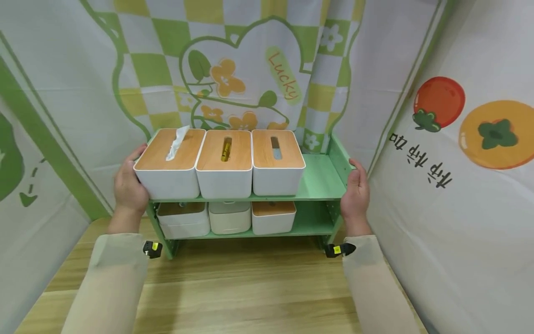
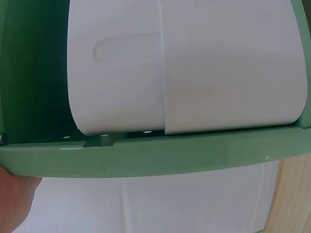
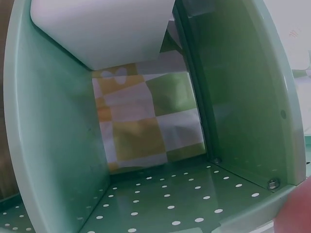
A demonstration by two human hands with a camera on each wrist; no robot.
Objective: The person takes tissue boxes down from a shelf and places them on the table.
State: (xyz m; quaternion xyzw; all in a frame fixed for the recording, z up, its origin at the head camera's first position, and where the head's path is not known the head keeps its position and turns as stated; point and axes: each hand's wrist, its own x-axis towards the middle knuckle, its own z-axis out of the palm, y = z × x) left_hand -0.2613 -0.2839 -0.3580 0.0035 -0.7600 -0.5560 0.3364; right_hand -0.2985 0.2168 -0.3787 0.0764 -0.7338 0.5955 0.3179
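Observation:
A green two-tier shelf (image 1: pixel 319 174) stands between my hands. My left hand (image 1: pixel 130 183) holds its left end, beside a white tissue box (image 1: pixel 167 183) with a wooden lid and a tissue sticking out. On the right, my right hand (image 1: pixel 356 195) grips the end panel (image 1: pixel 340 157), fingertips at its upper edge. Two more wood-lidded boxes, a middle one (image 1: pixel 224 183) and a right one (image 1: pixel 277 181), share the top tier. Only a bit of the left hand (image 2: pixel 17 199) and right hand (image 3: pixel 294 211) shows in the wrist views, against the shelf's ends.
The lower tier carries a wood-lidded white box (image 1: pixel 183 227), a cream box (image 1: pixel 229 220) and another wood-lidded box (image 1: pixel 273 222). Beneath the shelf lies a wood-grain surface (image 1: pixel 250 287). A checkered curtain (image 1: pixel 167 37) hangs behind, and a printed white cloth (image 1: pixel 459 222) borders the right side.

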